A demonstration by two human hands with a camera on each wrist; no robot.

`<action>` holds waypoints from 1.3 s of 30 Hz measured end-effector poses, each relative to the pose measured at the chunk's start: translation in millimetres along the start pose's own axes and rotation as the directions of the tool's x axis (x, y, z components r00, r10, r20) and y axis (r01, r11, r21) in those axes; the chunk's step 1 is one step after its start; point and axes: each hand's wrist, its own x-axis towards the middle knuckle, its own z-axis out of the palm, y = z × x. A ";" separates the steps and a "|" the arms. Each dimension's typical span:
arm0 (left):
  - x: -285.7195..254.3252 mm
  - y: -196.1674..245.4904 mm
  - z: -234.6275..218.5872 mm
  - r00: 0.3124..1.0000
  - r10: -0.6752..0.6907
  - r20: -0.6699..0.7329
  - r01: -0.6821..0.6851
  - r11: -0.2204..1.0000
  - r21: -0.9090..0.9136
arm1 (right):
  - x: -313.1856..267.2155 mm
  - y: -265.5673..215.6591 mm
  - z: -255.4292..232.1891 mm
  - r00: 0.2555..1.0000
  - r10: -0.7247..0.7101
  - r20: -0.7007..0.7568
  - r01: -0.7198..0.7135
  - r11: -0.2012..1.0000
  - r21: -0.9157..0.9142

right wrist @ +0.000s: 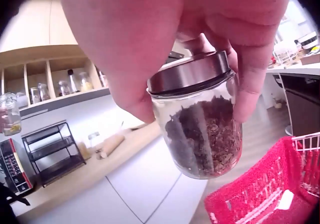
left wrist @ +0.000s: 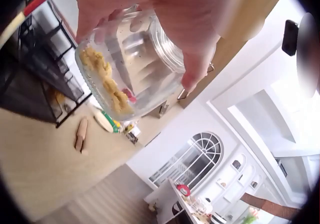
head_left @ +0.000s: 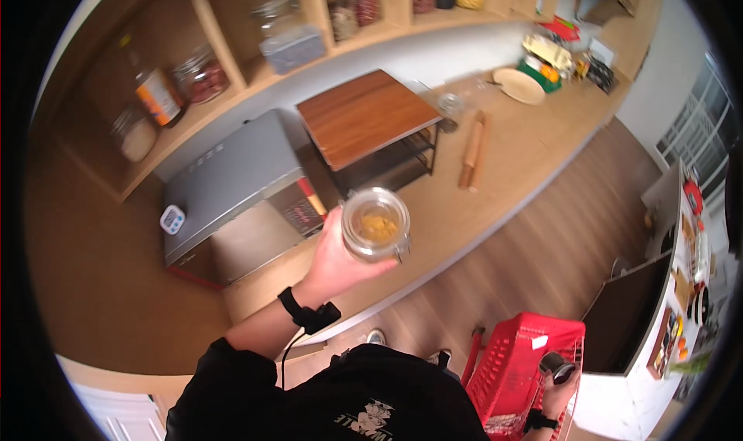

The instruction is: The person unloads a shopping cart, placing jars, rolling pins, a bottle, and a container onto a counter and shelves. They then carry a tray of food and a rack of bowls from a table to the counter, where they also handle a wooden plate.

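Note:
Over the counter, my left hand (head_left: 329,261) grips a clear glass jar (head_left: 377,223) around its side. It has a glass lid with a wire clasp, and yellow-brown pieces lie inside. The left wrist view shows this jar (left wrist: 117,74) tilted, with the pieces along its bottom. Down at the right, my right hand (head_left: 559,396) holds a smaller glass jar (right wrist: 205,134) by its upper part, fingers around the brushed metal lid (right wrist: 192,74). Dark, dried, leaf-like flakes fill much of it. This jar is at the red shopping basket (head_left: 499,371), overlapping it in the head view.
On the counter (head_left: 433,209) stand a grey oven (head_left: 232,178) and a black rack with a wooden top (head_left: 368,116). A rolling pin (head_left: 474,151) and a pale round plate (head_left: 518,86) lie farther along. Wall cubbies (head_left: 224,30) above hold several jars and a bottle (head_left: 159,96).

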 end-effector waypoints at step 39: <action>11.6 -167.1 -241.0 0.687 -0.218 -0.693 0.331 0.943 0.032 | -5.0 -616.2 93.5 0.323 -0.945 0.052 0.650 0.262 0.713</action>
